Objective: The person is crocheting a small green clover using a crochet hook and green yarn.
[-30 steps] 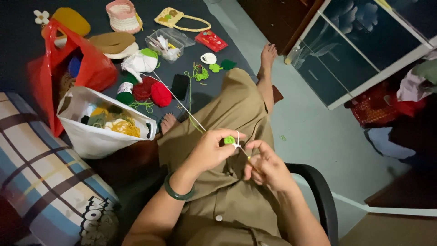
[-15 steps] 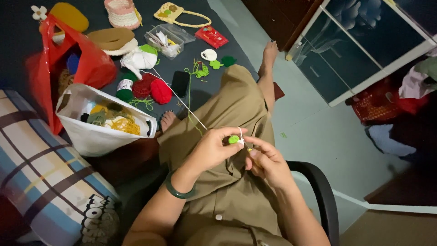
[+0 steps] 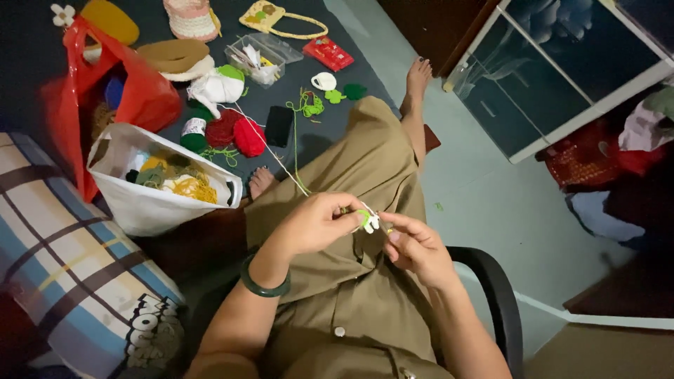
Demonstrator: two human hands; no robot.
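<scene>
My left hand (image 3: pixel 316 223) pinches a small green and white crochet piece (image 3: pixel 366 220) above my lap. My right hand (image 3: pixel 414 245) meets it from the right, fingers closed on a thin crochet hook whose tip touches the piece. A strand of yarn (image 3: pixel 270 151) runs taut from the piece down to the balls of yarn on the floor mat. A green bangle (image 3: pixel 263 284) circles my left wrist. I sit in a chair, wearing olive clothes.
A white bag of yarn (image 3: pixel 151 189) and a red plastic bag (image 3: pixel 137 98) stand at left. Red yarn balls (image 3: pixel 239 133), a clear box (image 3: pixel 260 60), small crochet pieces (image 3: pixel 337 91) and a woven bag (image 3: pixel 270 17) lie on the dark mat. A black chair arm (image 3: pixel 495 288) curves at right.
The hands and crochet piece have shifted slightly as the hook works; the right hand's fingers have drawn in toward the piece. The view has tilted a little.
</scene>
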